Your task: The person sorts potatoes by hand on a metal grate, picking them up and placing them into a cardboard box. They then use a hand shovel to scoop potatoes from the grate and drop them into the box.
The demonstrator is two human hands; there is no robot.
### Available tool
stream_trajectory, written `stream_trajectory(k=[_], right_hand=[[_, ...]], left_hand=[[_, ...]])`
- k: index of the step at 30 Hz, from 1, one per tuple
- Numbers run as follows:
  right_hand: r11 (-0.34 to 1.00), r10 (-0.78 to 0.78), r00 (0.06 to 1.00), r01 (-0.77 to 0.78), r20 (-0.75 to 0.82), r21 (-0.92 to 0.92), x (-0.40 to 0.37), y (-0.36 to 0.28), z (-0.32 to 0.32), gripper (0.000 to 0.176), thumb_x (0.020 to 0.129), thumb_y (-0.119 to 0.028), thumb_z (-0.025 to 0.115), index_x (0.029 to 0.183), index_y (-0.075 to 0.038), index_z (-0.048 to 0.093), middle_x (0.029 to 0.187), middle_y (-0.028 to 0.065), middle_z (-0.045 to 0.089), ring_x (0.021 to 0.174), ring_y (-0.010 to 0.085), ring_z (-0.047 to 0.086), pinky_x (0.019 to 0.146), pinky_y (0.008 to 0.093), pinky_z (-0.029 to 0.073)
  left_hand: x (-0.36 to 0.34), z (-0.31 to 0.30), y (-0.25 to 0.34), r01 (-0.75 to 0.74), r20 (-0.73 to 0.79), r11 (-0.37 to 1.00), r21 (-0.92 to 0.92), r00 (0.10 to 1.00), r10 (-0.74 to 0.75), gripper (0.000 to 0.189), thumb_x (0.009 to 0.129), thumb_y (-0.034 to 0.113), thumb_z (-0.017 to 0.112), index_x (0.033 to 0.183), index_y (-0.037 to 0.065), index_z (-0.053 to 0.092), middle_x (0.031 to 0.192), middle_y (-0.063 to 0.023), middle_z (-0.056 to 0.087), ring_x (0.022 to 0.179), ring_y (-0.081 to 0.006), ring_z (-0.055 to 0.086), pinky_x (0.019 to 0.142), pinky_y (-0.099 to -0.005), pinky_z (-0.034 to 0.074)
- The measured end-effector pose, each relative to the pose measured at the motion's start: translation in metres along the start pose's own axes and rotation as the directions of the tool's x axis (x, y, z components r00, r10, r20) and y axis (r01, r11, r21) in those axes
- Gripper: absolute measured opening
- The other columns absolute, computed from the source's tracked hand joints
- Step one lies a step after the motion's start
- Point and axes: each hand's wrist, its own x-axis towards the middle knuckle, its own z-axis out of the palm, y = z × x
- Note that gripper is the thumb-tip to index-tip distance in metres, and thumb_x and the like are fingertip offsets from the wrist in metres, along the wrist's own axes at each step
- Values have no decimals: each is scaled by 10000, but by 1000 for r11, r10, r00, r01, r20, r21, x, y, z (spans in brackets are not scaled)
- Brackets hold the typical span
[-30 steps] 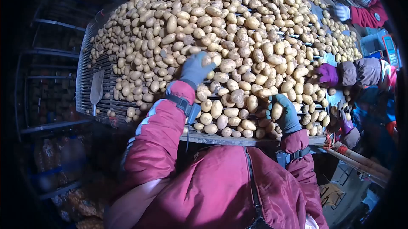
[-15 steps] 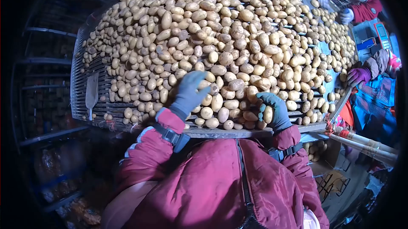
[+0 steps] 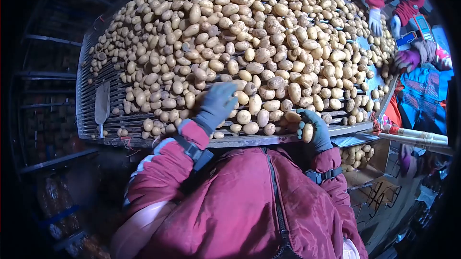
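A big heap of potatoes (image 3: 206,52) covers a slatted metal table (image 3: 96,100). My left hand (image 3: 217,105), in a grey glove, rests palm down over potatoes near the front edge, its fingers apart and partly blurred; no potato shows in its grip. To the right, at the table's front edge, my right hand (image 3: 313,130), in a grey-green glove, is closed round a potato (image 3: 308,133) held upright in its fingers. Another potato (image 3: 292,117) touches its fingertips, just left of them.
A flat scoop (image 3: 102,104) lies on the slats at left. Co-workers' gloved hands (image 3: 376,21) are at the upper right, a purple glove (image 3: 407,59) below them. A box of potatoes (image 3: 356,155) stands under the table's right front. White poles (image 3: 415,135) jut out at right.
My right hand has moved slightly right and down, off the potatoes, with a potato in it. My left hand has shifted a little. The co-worker's hands at upper right have moved down over the potatoes.
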Motion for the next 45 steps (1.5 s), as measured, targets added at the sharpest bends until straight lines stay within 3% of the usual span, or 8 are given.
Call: stream_trajectory(k=[2, 7, 17, 22, 28, 35, 39, 45], right_hand=[[1000, -12, 1000, 12, -4, 22, -4, 9, 14, 289, 1017, -278, 564, 1143, -50, 688, 745, 41, 605, 544, 172, 570, 489, 286, 478], [995, -86, 996, 88, 33, -55, -16, 26, 16, 321, 1009, -303, 580, 1167, -45, 688, 742, 52, 605, 538, 179, 571, 488, 291, 479], [994, -93, 994, 96, 62, -45, -21, 45, 25, 269, 1034, -207, 545, 1212, -60, 683, 809, 58, 618, 607, 168, 600, 520, 298, 499], [985, -104, 990, 115, 93, -128, -26, 47, 26, 309, 1007, -44, 509, 1281, -57, 653, 899, 43, 625, 682, 134, 600, 561, 278, 521], [955, -149, 976, 184, 161, -234, -27, 47, 27, 326, 978, -23, 556, 1295, -55, 626, 890, 46, 629, 642, 135, 595, 544, 275, 519], [989, -150, 987, 151, 65, -6, -24, 47, 24, 306, 1037, -249, 545, 1244, -49, 652, 853, 78, 641, 602, 180, 607, 510, 305, 503], [993, -115, 990, 116, 77, -2, -26, 42, 23, 296, 1039, -236, 535, 1232, -50, 660, 861, 86, 641, 615, 189, 615, 509, 317, 506], [998, -11, 1000, 9, 28, 70, -27, 44, 20, 296, 1022, -245, 561, 1219, -53, 668, 850, 91, 645, 597, 198, 612, 500, 324, 503]], left_hand=[[-7, 13, 21, -158, 130, 933, 324, 984, 121, 452, 869, 286, 723, 1281, 119, 638, 1243, -150, 644, 1146, -349, 603, 984, -457, 499], [-38, 17, -42, -236, 239, 938, 252, 955, 176, 433, 871, 324, 723, 1250, 130, 646, 1176, -130, 646, 1051, -344, 631, 920, -464, 512], [20, 84, 27, 7, 241, 953, 304, 967, -84, 465, 875, 300, 722, 1284, 103, 627, 1180, -105, 665, 1044, -258, 632, 904, -388, 519], [32, 70, 17, 157, 253, 984, -85, 959, -131, 510, 870, 207, 737, 1351, 96, 610, 1225, -98, 669, 1075, -213, 632, 908, -346, 529], [30, 33, -26, 701, 643, 181, -689, 708, -294, 553, 867, 94, 711, 1409, 73, 599, 1268, -83, 660, 1107, -176, 632, 944, -280, 516], [44, -30, 92, 225, 351, 962, -155, 923, -160, 355, 907, 247, 661, 1198, 53, 718, 1140, -153, 708, 1053, -285, 679, 945, -381, 529], [72, 63, 24, -190, 325, 982, 17, 930, 174, 406, 837, 334, 742, 1130, 57, 699, 1124, -169, 694, 1078, -346, 648, 969, -467, 507], [88, 63, 53, -79, 381, 927, 367, 922, -73, 455, 801, 357, 779, 1134, 68, 668, 1191, -174, 667, 1163, -346, 614, 1002, -454, 489]])
